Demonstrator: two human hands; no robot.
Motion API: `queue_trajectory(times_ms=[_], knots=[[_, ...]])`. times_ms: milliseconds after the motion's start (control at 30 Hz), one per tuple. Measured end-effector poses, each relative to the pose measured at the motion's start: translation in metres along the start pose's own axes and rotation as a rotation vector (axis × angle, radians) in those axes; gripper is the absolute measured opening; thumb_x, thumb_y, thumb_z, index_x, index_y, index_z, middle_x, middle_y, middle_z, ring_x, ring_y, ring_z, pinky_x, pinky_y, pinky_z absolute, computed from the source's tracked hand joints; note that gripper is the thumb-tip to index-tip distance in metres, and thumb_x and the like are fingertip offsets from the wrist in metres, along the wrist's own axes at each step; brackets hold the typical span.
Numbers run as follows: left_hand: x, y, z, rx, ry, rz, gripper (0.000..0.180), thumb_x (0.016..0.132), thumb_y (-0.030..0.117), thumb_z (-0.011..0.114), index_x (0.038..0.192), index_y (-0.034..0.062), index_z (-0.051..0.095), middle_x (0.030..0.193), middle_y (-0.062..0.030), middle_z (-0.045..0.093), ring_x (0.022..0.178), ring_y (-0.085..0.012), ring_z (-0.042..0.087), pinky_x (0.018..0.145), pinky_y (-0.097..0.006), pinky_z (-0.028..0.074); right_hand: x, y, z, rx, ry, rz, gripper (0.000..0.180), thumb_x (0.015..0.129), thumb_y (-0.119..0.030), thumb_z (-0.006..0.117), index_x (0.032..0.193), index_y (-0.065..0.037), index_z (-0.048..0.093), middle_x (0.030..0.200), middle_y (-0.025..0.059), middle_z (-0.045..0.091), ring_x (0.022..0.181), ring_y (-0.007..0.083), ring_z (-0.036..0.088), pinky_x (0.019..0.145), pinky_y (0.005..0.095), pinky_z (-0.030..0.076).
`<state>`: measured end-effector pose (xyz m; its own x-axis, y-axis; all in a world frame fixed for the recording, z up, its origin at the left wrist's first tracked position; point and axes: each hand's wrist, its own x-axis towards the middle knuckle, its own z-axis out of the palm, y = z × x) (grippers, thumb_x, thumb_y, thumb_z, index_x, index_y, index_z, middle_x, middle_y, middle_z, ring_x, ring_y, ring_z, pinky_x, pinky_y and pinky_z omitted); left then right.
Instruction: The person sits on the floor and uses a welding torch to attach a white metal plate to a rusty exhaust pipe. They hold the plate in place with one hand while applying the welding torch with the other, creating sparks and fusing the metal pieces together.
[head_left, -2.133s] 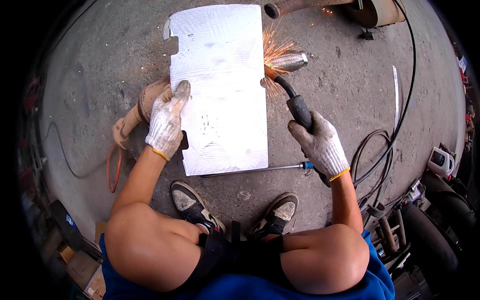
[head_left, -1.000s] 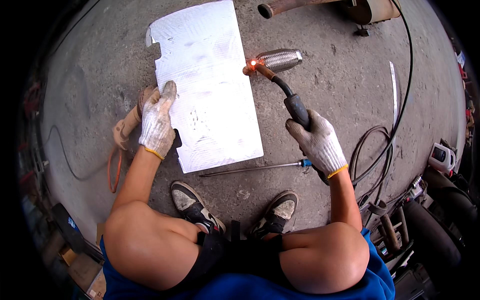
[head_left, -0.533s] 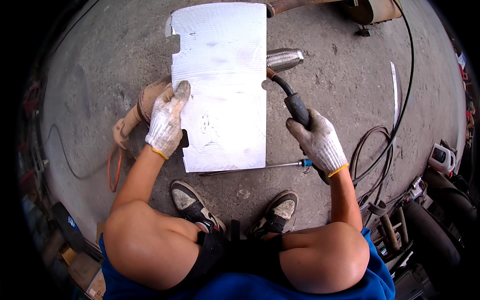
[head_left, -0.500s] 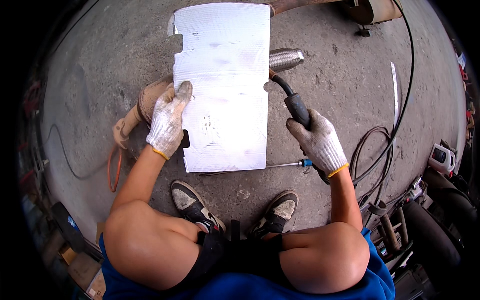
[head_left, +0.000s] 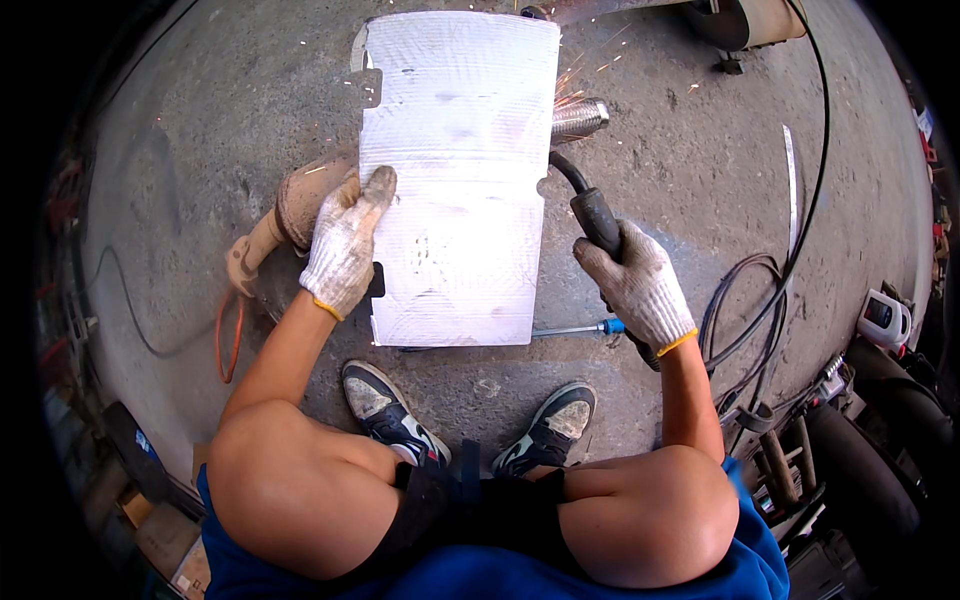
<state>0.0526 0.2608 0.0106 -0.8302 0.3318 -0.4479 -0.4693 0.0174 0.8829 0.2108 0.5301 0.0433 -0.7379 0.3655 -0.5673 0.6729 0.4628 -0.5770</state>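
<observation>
My left grip (head_left: 345, 245) grasps the white sheet (head_left: 455, 230) at twelve o'clock, my right grip (head_left: 642, 280) is wrapped round the torch (head_left: 597, 222) at two, sparks (head_left: 572, 92) flying beside the braided pipe (head_left: 582, 118) at one: welding, I'd judge, calling for a steady torch.

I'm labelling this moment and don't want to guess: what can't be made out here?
In the head view:
Welding torch: tip hidden behind the white cardboard sheet.
Braided flex pipe: left end hidden behind that sheet.
Left hand: most fingers hidden behind the sheet.
Screwdriver: part of its shaft, covered by the sheet.
Muffler at upper right: cut off by the top edge.
</observation>
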Motion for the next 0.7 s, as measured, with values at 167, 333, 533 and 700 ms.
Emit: queue_trajectory(times_ms=[167,333,533,700], knots=[[0.003,-0.005,-0.007,0.012,0.007,-0.008,0.043,0.103,0.030,0.066,0.131,-0.0024,0.062,0.116,-0.0084,0.070,0.104,-0.0134,0.064,0.093,-0.029,0.051,0.002,0.004,0.003,0.010,0.046,-0.039,0.037,0.093,-0.034,0.072,0.108,-0.001,0.064,0.072,0.0017,0.059,0.062,0.0105,0.056,0.056,0.0297,0.048],[0.012,0.000,-0.019,-0.114,0.095,0.010,0.039,0.102,0.027,0.068,0.128,-0.0006,0.062,0.114,-0.0079,0.068,0.102,-0.0152,0.065,0.090,-0.032,0.055,0.000,0.009,0.002,0.004,0.063,-0.077,0.037,0.094,-0.032,0.071,0.109,0.000,0.064,0.072,0.0017,0.059,0.062,0.0103,0.057,0.056,0.0296,0.048],[0.022,0.005,-0.046,-0.104,0.161,-0.012,0.058,0.099,0.030,0.070,0.141,-0.0039,0.049,0.124,-0.0160,0.065,0.111,-0.0250,0.067,0.094,-0.042,0.059,-0.005,0.006,-0.001,0.054,0.058,-0.037,0.043,0.091,-0.034,0.070,0.112,0.003,0.064,0.088,0.0246,0.069,0.086,0.0380,0.071,0.080,0.0438,0.054],[0.024,0.004,-0.049,-0.117,0.153,-0.008,0.066,0.096,0.032,0.074,0.144,-0.0044,0.046,0.126,-0.0171,0.063,0.112,-0.0258,0.067,0.093,-0.043,0.060,-0.006,0.003,-0.001,0.055,0.025,0.002,0.047,0.091,-0.035,0.070,0.114,0.005,0.064,0.088,0.0230,0.070,0.084,0.0338,0.071,0.080,0.0431,0.054]])
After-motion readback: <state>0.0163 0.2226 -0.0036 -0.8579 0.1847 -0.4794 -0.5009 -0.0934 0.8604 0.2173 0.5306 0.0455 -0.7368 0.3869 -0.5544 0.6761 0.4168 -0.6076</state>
